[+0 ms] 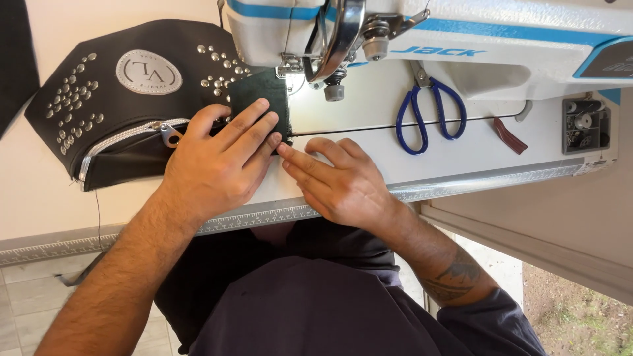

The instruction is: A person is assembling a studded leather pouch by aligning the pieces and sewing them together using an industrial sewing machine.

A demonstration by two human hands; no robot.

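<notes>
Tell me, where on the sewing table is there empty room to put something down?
Bare white table lies between the dark green fabric piece and the blue scissors, crossed only by a thin rod. More lies right of the scissors, toward the small brown strip. It is crowded at the left, where both hands, left and right, press by the studded black bag.
</notes>
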